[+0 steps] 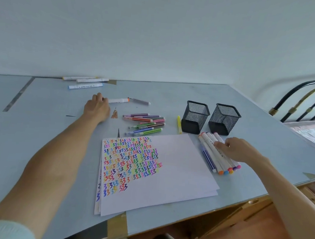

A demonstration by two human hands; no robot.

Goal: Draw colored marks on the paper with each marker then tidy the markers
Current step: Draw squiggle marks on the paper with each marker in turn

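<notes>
Bench (173,94): pale blue-grey top, tape strips at the near edge and far corner, set against a plain wall.

Bed frame (305,97): dark and brass-coloured metal rails, to the right beyond the bench.

Paper (177,168): stack of white sheets at the near middle of the bench; the top sheet's left half is filled with rows of small zigzag marks in many colours. The marks read as no words.

Mesh pen cups (195,116): two black square holders, upright, side by side, just behind the paper's far right corner.

Striped markers (145,122): loose cluster of thin coloured pens lying between the paper's far edge and the left hand.

White markers by the right hand (219,158): row of thick white-barrelled pens with coloured end caps, right of the paper; a blue striped one lies on their left side.

Far white markers (86,85): three lying near the wall; printing on the nearest barrel too blurred to read.

Yellow marker (179,124): lying alone just left of the cups.

Orange-tipped white marker (117,100): lies far left of centre, a grey pen touching end-on at its tip.

Left hand (97,107): reached out, fingers curled round the marker's left end.

Right hand (237,149): released, fingers extended and resting on the white marker row.
</notes>
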